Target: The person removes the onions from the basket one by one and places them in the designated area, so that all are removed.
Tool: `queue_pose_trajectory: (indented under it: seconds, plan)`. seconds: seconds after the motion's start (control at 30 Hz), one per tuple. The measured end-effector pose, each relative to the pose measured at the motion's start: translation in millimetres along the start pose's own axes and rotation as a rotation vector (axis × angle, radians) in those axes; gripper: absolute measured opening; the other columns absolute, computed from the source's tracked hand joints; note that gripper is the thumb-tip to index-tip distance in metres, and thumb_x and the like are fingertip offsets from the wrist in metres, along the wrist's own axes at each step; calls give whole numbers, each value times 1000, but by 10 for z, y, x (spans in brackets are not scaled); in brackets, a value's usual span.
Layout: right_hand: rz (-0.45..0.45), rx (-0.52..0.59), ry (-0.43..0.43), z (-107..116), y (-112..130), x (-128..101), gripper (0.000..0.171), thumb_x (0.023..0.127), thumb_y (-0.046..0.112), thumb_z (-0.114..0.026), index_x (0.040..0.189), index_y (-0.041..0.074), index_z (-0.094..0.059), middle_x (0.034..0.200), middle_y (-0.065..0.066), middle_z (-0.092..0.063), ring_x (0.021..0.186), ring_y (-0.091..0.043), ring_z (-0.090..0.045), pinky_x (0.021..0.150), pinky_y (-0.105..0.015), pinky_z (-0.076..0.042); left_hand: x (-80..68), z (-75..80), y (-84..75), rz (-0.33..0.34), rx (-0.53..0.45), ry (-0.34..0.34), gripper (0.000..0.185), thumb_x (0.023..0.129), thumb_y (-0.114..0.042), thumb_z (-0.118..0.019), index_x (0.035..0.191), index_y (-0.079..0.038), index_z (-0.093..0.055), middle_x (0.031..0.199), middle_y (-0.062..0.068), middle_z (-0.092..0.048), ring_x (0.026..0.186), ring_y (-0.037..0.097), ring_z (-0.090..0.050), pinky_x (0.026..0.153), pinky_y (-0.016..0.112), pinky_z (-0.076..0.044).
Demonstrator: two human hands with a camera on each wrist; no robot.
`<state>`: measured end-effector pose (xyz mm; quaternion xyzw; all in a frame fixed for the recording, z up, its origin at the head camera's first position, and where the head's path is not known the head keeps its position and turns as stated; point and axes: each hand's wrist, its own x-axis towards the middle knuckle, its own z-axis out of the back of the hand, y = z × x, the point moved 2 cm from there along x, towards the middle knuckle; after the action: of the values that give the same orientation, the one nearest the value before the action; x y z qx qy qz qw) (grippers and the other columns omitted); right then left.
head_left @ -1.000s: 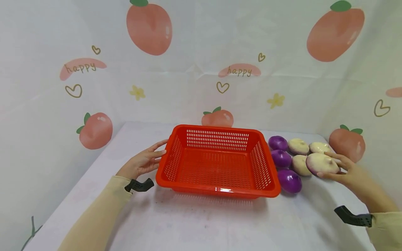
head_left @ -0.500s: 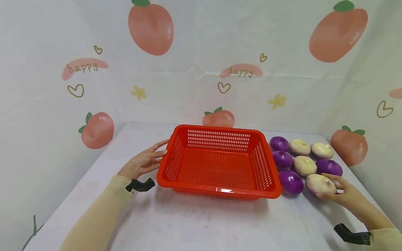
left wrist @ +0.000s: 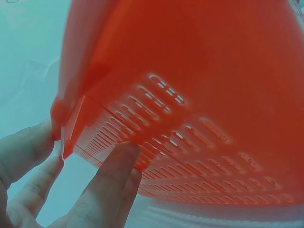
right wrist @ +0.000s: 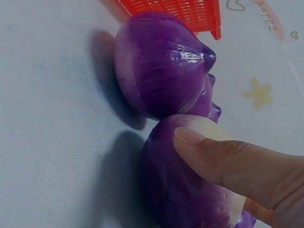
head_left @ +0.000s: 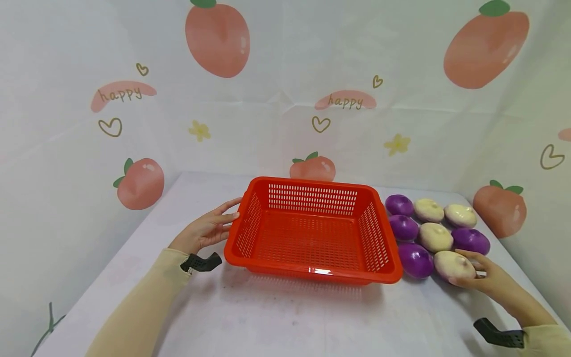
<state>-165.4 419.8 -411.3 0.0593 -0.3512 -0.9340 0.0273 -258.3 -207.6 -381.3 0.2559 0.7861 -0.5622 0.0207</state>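
Observation:
My left hand (head_left: 202,230) holds the left rim of the red plastic basket (head_left: 312,271), fingers reaching under the rim in the left wrist view. The basket has slotted walls and nothing inside. My right hand (head_left: 490,277) grips a cream-topped onion (head_left: 452,265) with a purple underside, thumb (right wrist: 209,154) on its near side. This onion (right wrist: 175,175) sits low at the front of a group, touching or nearly touching a purple onion (right wrist: 156,66). Several more onions, purple side or cream side up, lie in rows behind it, including another purple onion (head_left: 470,240).
A white-covered table (head_left: 267,327) bears everything. Behind it and at both sides hangs a white cloth (head_left: 250,134) printed with fruit, hearts and "happy". The onions stand close beside the basket's right side, near the cloth at the right.
My right hand has carried the cream-topped onion toward me and down, to the front of the group, uncovering a purple onion behind. The left hand and basket have stayed in place.

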Motion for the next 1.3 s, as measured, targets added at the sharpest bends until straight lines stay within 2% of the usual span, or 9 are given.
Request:
queue_pose_trajectory:
  seconds: [0.23,0.47,0.73,0.87,1.0,1.07,1.13,1.23,1.3]
  plan:
    - [13,38,12,-3,-14,-17,58,89,19,-68,137,37,-40,125,-34,-47,88,16,-42,68,-20,-45,15,-17,5,8,-32,9,61,98,-12,-56,151,-28,-32,110,2,-65,87,17,-69,75,29,-60]
    - [30,39,27,5,-12,-42,59,90,18,-66,132,48,-36,116,0,-51,90,15,-42,69,-19,-44,29,-33,21,15,-39,-1,63,96,-13,-59,151,-28,-32,114,3,-64,90,18,-69,75,30,-60]
    - [17,11,26,0,16,-41,55,90,20,-67,138,24,-39,119,-17,-54,89,15,-41,69,-19,-43,43,-34,26,12,-35,-9,63,96,-13,-59,151,-28,-32,113,3,-65,90,19,-69,74,29,-60]
    - [-14,-3,42,11,40,-25,65,90,24,-67,145,14,-32,125,-33,-48,89,17,-38,76,-31,-42,41,-37,22,8,-37,-6,63,96,-12,-59,151,-27,-32,113,3,-65,89,19,-69,74,30,-60]
    - [-46,-14,64,18,71,-3,78,90,27,-68,146,-2,-21,131,-41,-39,104,-10,-50,83,-50,-41,39,-34,23,5,-31,7,63,97,-12,-58,151,-27,-31,112,4,-65,88,18,-69,75,30,-60]
    - [-47,-15,69,19,70,4,80,90,27,-68,145,-4,-19,131,-42,-37,104,-17,-50,84,-56,-40,38,-29,25,4,-27,13,62,97,-13,-58,151,-27,-31,111,3,-65,88,18,-69,75,30,-60]
    - [-48,-13,76,19,68,9,81,90,27,-68,145,-4,-19,132,-42,-36,107,-32,-50,84,-58,-40,37,-30,28,4,-25,15,62,97,-13,-57,151,-28,-32,111,3,-65,87,17,-69,76,30,-60]
    - [-53,-6,88,21,60,14,82,90,28,-68,145,-3,-17,132,-43,-35,108,-35,-50,83,-59,-40,33,-23,35,2,7,0,62,97,-15,-58,151,-29,-32,110,2,-65,87,16,-69,76,29,-59]
    - [-61,-3,99,24,67,19,84,90,29,-67,145,-5,-14,133,-44,-32,114,-52,-41,83,-61,-39,29,-24,38,5,26,-11,62,97,-16,-59,151,-30,-32,110,1,-65,87,15,-69,76,27,-59]
